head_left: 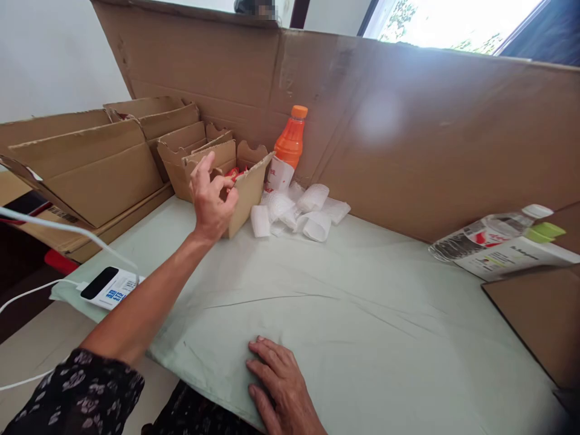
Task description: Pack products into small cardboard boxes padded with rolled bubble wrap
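My left hand [212,196] is raised at the front corner of a small cardboard box [248,199]. Its thumb and index finger curve toward each other with a gap between them, the other fingers point up, and I see nothing held. Red wrapped things [234,173] show inside that box, just past my fingers, partly hidden by its wall. My right hand [283,383] lies on the pale green tabletop [362,326] near the front edge, fingers loosely stretched out, holding nothing.
White bubble-wrap pouches [296,211] lie beside the box, with an orange bottle [290,142] behind them. More cardboard boxes [104,169] stand left. A white device [111,287] with cables lies at the left edge. A clear bottle [489,229] and white carton [516,257] lean at right.
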Demonstrator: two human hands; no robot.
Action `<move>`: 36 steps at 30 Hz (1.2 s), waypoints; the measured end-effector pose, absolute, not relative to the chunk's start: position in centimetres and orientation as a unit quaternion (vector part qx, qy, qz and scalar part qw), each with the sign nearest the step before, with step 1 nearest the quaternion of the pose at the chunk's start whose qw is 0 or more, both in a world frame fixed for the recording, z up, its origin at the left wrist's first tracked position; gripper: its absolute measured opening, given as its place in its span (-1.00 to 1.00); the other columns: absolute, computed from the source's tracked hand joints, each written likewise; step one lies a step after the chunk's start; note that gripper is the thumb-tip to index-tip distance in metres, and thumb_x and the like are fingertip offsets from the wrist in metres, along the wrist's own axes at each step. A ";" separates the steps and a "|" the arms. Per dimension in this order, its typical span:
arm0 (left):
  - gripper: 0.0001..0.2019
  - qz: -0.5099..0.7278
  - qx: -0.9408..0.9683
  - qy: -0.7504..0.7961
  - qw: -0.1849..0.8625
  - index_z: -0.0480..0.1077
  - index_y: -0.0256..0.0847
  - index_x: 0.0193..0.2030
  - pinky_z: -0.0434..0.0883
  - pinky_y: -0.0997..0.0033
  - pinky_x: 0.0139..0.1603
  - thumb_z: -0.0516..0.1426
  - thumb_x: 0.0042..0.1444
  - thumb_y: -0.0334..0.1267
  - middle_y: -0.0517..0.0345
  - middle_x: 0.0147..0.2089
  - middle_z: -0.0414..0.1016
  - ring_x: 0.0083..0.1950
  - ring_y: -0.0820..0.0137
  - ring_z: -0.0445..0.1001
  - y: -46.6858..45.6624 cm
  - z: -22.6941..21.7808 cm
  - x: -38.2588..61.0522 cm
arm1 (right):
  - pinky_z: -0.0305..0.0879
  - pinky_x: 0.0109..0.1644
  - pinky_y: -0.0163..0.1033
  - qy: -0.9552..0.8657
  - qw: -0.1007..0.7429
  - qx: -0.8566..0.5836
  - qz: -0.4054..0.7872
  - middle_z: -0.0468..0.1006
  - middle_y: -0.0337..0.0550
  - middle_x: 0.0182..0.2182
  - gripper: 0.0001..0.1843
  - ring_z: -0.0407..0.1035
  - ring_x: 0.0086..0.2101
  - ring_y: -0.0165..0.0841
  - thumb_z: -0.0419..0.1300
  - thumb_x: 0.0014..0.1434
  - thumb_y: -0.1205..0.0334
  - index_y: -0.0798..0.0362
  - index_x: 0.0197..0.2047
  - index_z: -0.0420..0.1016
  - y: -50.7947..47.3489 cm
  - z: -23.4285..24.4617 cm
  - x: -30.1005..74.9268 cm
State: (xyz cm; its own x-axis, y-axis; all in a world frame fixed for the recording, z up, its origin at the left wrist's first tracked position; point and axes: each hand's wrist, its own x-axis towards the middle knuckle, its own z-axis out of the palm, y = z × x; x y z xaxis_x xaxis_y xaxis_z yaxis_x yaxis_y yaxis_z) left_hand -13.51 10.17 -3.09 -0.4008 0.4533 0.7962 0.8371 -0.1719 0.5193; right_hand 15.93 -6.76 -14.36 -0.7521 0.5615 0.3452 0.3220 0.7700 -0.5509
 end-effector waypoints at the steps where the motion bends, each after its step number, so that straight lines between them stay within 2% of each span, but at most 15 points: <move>1: -0.94 -0.568 -0.528 -0.606 0.175 0.44 -0.14 -0.37 0.17 -0.06 0.46 0.17 0.08 -0.38 0.00 0.42 0.27 0.43 0.10 0.22 8.1 -3.2 -12.9 | 0.38 0.27 0.00 -0.904 0.255 -0.243 0.244 0.52 0.02 0.19 -0.62 0.36 0.23 -0.16 0.17 0.26 0.38 0.01 0.13 0.45 -6.7 -14.4 16.0; 4: -0.96 -0.584 -0.541 -0.581 0.168 0.46 -0.13 -0.30 0.23 -0.05 0.45 0.20 0.13 -0.35 0.05 0.46 0.21 0.45 0.10 0.21 1.5 -4.0 -11.1 | 0.40 0.26 -0.02 -0.893 0.256 -0.250 0.271 0.53 0.02 0.18 -0.64 0.39 0.21 -0.18 0.18 0.27 0.36 -0.01 0.12 0.48 -6.3 -14.2 16.8; 7: -0.88 -0.634 -0.509 -0.563 0.146 0.46 -0.07 -0.18 0.23 -0.09 0.47 0.24 0.13 -0.34 0.17 0.49 0.13 0.49 0.09 0.16 -3.9 -5.4 -9.9 | 0.43 0.23 -0.03 -0.868 0.268 -0.292 0.299 0.54 0.00 0.17 -0.65 0.43 0.17 -0.19 0.16 0.31 0.31 -0.05 0.14 0.51 -4.8 -12.8 18.2; 10: -0.51 -0.701 -0.443 -0.551 0.094 0.35 0.07 0.16 0.19 -0.17 0.48 0.31 0.09 -0.29 0.18 0.51 0.07 0.50 0.08 0.13 -7.0 -7.0 -9.3 | 0.55 0.03 -0.05 -0.812 0.281 -0.392 0.329 0.54 -0.01 0.16 -0.61 0.51 0.05 -0.17 0.14 0.34 0.21 -0.07 0.22 0.46 -1.6 -10.7 18.8; 12: -0.31 -0.718 -0.416 -0.558 0.034 0.22 0.12 0.31 0.17 -0.16 0.48 0.34 0.05 -0.25 0.11 0.52 0.06 0.50 0.08 0.14 -7.8 -8.2 -9.1 | 0.57 -0.11 -0.08 -0.773 0.286 -0.446 0.348 0.49 0.02 0.21 -0.52 0.52 0.01 -0.14 0.15 0.33 0.14 -0.07 0.30 0.38 1.3 -9.4 17.7; 13: -0.27 -0.717 -0.404 -0.568 -0.002 0.19 0.10 0.34 0.16 -0.15 0.48 0.35 0.04 -0.23 0.06 0.51 0.08 0.50 0.08 0.14 -7.9 -8.8 -8.9 | 0.56 -0.10 -0.06 -0.763 0.295 -0.453 0.356 0.45 0.04 0.25 -0.47 0.50 0.04 -0.12 0.16 0.32 0.13 -0.06 0.33 0.33 3.0 -8.9 16.7; 15: -0.24 -0.713 -0.374 -0.589 -0.067 0.17 0.03 0.37 0.19 -0.12 0.47 0.35 0.04 -0.20 -0.04 0.48 0.13 0.49 0.08 0.15 -7.8 -9.8 -8.6 | 0.47 0.08 0.04 -0.759 0.327 -0.424 0.371 0.35 0.08 0.32 -0.34 0.35 0.21 -0.07 0.19 0.26 0.15 -0.01 0.40 0.21 6.3 -8.4 13.7; 17: -0.23 -0.712 -0.346 -0.600 -0.118 0.16 -0.03 0.37 0.23 -0.09 0.44 0.35 0.04 -0.17 -0.09 0.45 0.19 0.48 0.07 0.17 -7.6 -10.5 -8.3 | 0.38 0.18 0.12 -0.757 0.337 -0.401 0.390 0.27 0.11 0.37 -0.21 0.24 0.28 -0.03 0.24 0.16 0.20 0.03 0.43 0.13 9.3 -8.4 10.2; 20: -0.25 -0.712 -0.314 -0.608 -0.157 0.19 -0.06 0.35 0.26 -0.06 0.42 0.35 0.04 -0.16 -0.11 0.43 0.21 0.46 0.06 0.20 -7.5 -11.0 -8.0 | 0.38 0.17 0.09 -0.748 0.327 -0.374 0.441 0.33 0.08 0.32 -0.15 0.26 0.25 -0.04 0.22 0.04 0.33 0.10 0.40 0.11 11.8 -8.5 6.1; 23: -0.27 -0.708 -0.279 -0.630 -0.155 0.22 -0.06 0.32 0.24 -0.09 0.43 0.36 0.01 -0.18 -0.08 0.38 0.28 0.38 0.05 0.31 -8.3 -10.9 -8.5 | 0.42 0.10 0.05 -0.750 0.314 -0.358 0.459 0.45 0.05 0.20 -0.26 0.37 0.12 -0.07 0.19 0.05 0.30 0.13 0.33 0.20 10.6 -8.6 5.3; 26: -0.33 -0.701 -0.278 -0.646 -0.118 0.28 -0.05 0.28 0.21 -0.05 0.46 0.35 0.02 -0.17 -0.01 0.27 0.40 0.34 0.09 0.36 -9.5 -10.6 -9.1 | 0.43 0.05 0.02 -0.780 0.300 -0.335 0.435 0.50 0.00 0.13 -0.34 0.42 0.01 -0.14 0.17 0.13 0.23 0.08 0.31 0.25 6.8 -8.5 7.9; 29: -0.40 -0.683 -0.279 -0.663 -0.127 0.35 -0.06 0.22 0.31 -0.01 0.40 0.35 0.03 -0.12 0.03 0.17 0.48 0.29 0.08 0.41 -10.5 -10.7 -8.4 | 0.47 -0.24 -0.19 -0.781 0.280 -0.360 0.426 0.50 -0.02 0.13 -0.39 0.46 -0.07 -0.20 0.15 0.19 0.21 -0.02 0.32 0.26 3.0 -8.3 12.4; 32: -0.36 -0.662 -0.298 -0.658 -0.201 0.31 -0.05 0.26 0.36 -0.04 0.37 0.35 0.04 -0.08 0.01 0.12 0.51 0.25 0.06 0.46 -10.9 -11.5 -5.6 | 0.34 -0.52 -0.32 -0.750 0.298 -0.447 0.386 0.59 -0.02 -0.03 -0.54 0.51 -0.19 -0.21 0.17 0.22 0.12 -0.01 0.18 0.41 0.5 -8.4 17.4; 34: -0.33 -0.641 -0.331 -0.643 -0.257 0.25 -0.04 0.33 0.37 -0.07 0.36 0.31 0.09 -0.07 -0.03 0.12 0.51 0.26 0.04 0.47 -10.9 -12.1 -3.0 | 0.38 -0.48 -0.29 -0.721 0.331 -0.501 0.345 0.64 -0.06 -0.22 -0.69 0.53 -0.28 -0.22 0.21 0.21 0.04 0.00 -0.04 0.52 -0.7 -8.8 20.9; 36: -0.31 -0.617 -0.379 -0.624 -0.294 0.17 -0.03 0.39 0.40 -0.10 0.34 0.27 0.14 -0.09 -0.07 0.16 0.50 0.28 0.02 0.46 -10.8 -12.5 -0.5 | 0.46 -0.36 -0.24 -0.677 0.373 -0.549 0.318 0.64 -0.10 -0.35 -0.72 0.53 -0.34 -0.23 0.26 0.17 -0.04 0.00 -0.22 0.54 -1.8 -9.5 24.4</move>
State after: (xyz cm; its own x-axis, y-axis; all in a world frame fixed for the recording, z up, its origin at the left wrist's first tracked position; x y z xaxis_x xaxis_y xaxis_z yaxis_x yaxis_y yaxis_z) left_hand -0.48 -10.83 -12.54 -0.5399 0.8356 0.1011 0.1099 -0.0491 0.9927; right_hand 24.43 -1.81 -9.47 -0.1183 0.9807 0.1559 0.5066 0.1947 -0.8399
